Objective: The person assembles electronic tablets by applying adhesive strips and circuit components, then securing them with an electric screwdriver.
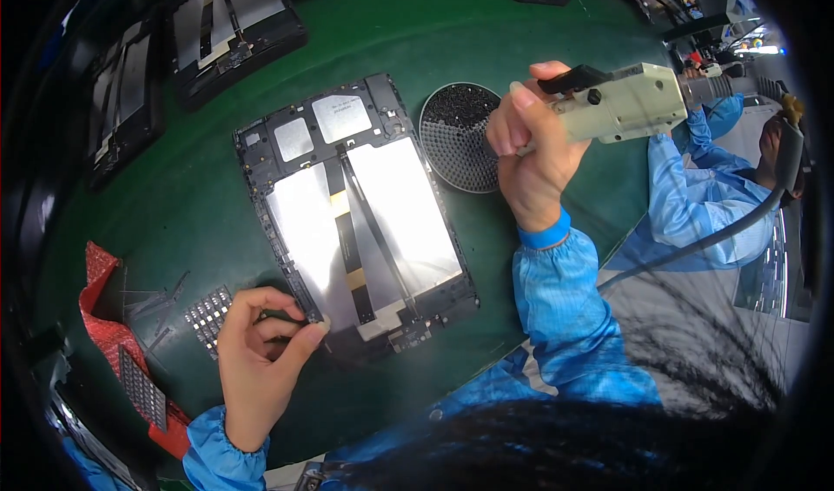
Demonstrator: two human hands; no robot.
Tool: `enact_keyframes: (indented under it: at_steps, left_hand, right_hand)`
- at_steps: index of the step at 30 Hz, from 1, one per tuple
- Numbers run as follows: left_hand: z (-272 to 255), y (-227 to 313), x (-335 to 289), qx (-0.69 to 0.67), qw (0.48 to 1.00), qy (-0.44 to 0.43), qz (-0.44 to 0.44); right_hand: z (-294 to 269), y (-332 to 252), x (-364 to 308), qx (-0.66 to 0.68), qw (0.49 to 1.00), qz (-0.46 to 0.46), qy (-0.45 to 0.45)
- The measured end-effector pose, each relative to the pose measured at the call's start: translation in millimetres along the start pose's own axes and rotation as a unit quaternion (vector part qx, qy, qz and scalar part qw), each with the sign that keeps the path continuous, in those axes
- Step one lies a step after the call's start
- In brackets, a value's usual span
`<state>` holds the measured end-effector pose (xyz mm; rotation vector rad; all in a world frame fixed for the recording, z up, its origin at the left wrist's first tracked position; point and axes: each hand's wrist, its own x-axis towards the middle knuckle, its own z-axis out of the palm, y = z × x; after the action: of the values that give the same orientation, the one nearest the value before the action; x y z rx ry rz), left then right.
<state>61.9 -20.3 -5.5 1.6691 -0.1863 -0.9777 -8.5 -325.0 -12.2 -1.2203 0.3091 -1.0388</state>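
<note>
Green table [365, 39]. Landmark: red crinkled plastic wrap [106, 339]. Grey dotted rectangular sheet [142, 388] across its lower part. Thin dark strips [161, 302] just right of it. Beyond it, opened black-and-silver tablets [234, 22]. Far right of it, blue-smocked co-worker [708, 222].

1. Small dark print in short lines stands on the larger silver patch [341, 119] at the upper end of the opened tablet [417, 204].
2. The lettering is too small to read.
</note>
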Motion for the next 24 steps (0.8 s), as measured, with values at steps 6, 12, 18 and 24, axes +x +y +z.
enact_keyframes:
  at_steps: [6,12,18,24]
  left_hand:
    - [-3.8,-2.1,-3.0,0.005,1.0,0.0,0.001]
    - [-0.9,2.8,-0.9,-0.007,1.0,-0.002,-0.007]
    - [-6.3,6.4,-4.7,-0.012,1.0,-0.007,-0.01]
    - [-16.6,0.5,-1.1,-0.038,0.998,-0.043,0.022]
  right_hand:
    - [8.1,-1.5,-3.4,-0.058,0.998,0.008,-0.006]
    - [7.3,-2.4,-0.6,-0.06,0.998,0.008,-0.015]
    - [3.4,1.9,0.9,-0.005,0.999,0.035,-0.03]
    - [13.2,-3.0,-9.5,-0.034,0.999,-0.027,-0.011]
